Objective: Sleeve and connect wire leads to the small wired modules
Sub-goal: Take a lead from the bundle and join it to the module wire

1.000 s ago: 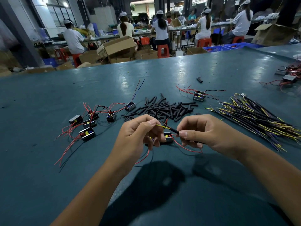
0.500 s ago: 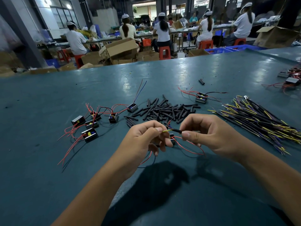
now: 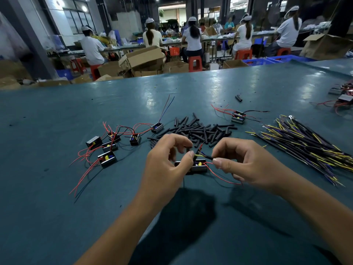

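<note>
A small black module (image 3: 198, 166) with red leads lies on the green table (image 3: 57, 207) between my hands. My right hand (image 3: 246, 163) pinches a black-sleeved lead (image 3: 207, 157) whose yellow end points left. My left hand (image 3: 168, 161) holds its thumb against the yellow wire tip and the module's wire ends, fingers curled above. Black sleeve pieces (image 3: 202, 131) are heaped just beyond my hands. To the right of that heap lies a bundle of black and yellow leads (image 3: 305, 144).
Several wired modules (image 3: 108, 148) with red leads lie to the left, one more module (image 3: 238, 117) at the back right, others at the far right edge (image 3: 342, 94). Beyond the table, people sit at benches among cardboard boxes (image 3: 143, 58).
The view has tilted down a little. My left hand's fingers have lifted and spread, so the module under them now shows. The sleeved lead stays pinched in my right hand.
</note>
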A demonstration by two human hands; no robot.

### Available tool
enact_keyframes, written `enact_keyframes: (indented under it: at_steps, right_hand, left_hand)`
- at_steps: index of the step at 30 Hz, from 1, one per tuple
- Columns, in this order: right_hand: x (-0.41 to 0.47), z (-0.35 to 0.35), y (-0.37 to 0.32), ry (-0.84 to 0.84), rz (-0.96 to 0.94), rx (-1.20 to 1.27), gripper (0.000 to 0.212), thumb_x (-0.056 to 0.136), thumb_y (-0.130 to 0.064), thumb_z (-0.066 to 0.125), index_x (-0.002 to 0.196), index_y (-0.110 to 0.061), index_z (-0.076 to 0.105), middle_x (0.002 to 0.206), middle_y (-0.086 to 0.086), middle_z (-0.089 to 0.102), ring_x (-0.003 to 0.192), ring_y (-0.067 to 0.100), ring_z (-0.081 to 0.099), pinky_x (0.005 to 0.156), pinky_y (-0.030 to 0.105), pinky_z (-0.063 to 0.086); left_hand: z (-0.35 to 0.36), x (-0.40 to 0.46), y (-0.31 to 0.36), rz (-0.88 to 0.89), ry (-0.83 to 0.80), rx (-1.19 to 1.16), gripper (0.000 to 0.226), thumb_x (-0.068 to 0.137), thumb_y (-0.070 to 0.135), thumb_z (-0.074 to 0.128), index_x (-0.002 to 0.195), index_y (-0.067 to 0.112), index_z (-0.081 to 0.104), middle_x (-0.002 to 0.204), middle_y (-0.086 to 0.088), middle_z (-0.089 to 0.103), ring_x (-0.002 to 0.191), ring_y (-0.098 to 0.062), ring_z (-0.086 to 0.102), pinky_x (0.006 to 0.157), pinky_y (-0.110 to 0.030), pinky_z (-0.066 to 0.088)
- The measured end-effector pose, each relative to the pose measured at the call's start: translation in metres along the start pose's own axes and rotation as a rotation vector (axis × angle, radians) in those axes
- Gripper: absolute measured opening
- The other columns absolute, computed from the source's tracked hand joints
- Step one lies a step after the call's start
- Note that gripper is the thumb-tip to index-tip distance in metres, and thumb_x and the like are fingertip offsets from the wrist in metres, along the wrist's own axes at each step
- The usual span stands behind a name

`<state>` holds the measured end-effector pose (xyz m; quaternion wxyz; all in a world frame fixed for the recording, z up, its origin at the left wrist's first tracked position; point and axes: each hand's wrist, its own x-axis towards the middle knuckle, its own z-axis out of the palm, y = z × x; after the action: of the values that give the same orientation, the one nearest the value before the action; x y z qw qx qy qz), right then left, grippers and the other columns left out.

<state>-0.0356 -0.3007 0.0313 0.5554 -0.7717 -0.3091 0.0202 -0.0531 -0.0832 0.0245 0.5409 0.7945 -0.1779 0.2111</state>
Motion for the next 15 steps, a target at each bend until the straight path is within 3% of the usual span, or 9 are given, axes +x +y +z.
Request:
enact_keyframes:
  at_steps: [3, 8, 12, 15]
  right_hand:
    - [0.0013, 0.0038, 0.0027, 0.016, -0.011, -0.031, 0.009, 0.092, -0.01, 0.069, 0.088, -0.016, 0.063, 0.071, -0.012, 0.062, 0.056, -0.002, 0.054, 0.053, 0.005, 0.041]
    - [0.0018, 0.0051, 0.0059, 0.026, -0.007, -0.05, 0.008, 0.093, -0.017, 0.069, 0.088, -0.019, 0.063, 0.075, -0.006, 0.063, 0.056, -0.001, 0.054, 0.053, 0.006, 0.041]
    - [0.0024, 0.0085, 0.0051, 0.025, -0.016, -0.07, 0.007, 0.093, -0.02, 0.068, 0.089, -0.022, 0.063, 0.077, -0.001, 0.064, 0.057, 0.0, 0.053, 0.052, 0.007, 0.04]
    - [0.0028, 0.0088, 0.0031, 0.03, -0.013, -0.071, 0.008, 0.093, -0.017, 0.069, 0.089, -0.02, 0.063, 0.073, -0.003, 0.063, 0.056, 0.001, 0.052, 0.052, 0.008, 0.04]
  left_hand:
    - [-0.0014, -0.002, 0.003, -0.011, 0.023, -0.171, 0.012, 0.082, 0.016, 0.072, 0.085, 0.022, 0.061, 0.068, 0.011, 0.05, 0.061, -0.007, 0.045, 0.057, -0.02, 0.039]
    - [0.0061, -0.0033, 0.0057, -0.17, -0.062, -0.312, 0.021, 0.077, 0.023, 0.085, 0.074, 0.012, 0.067, 0.061, 0.003, 0.063, 0.049, -0.005, 0.051, 0.048, -0.015, 0.041]
    - [0.0076, -0.0041, 0.0031, -0.163, -0.072, -0.329, 0.012, 0.08, 0.026, 0.078, 0.076, 0.017, 0.072, 0.063, 0.0, 0.068, 0.054, -0.006, 0.059, 0.049, -0.017, 0.045]
    - [0.0082, -0.0027, 0.001, -0.148, -0.073, -0.315, 0.012, 0.088, 0.019, 0.075, 0.078, 0.018, 0.07, 0.061, 0.004, 0.065, 0.052, -0.002, 0.055, 0.05, -0.011, 0.041]
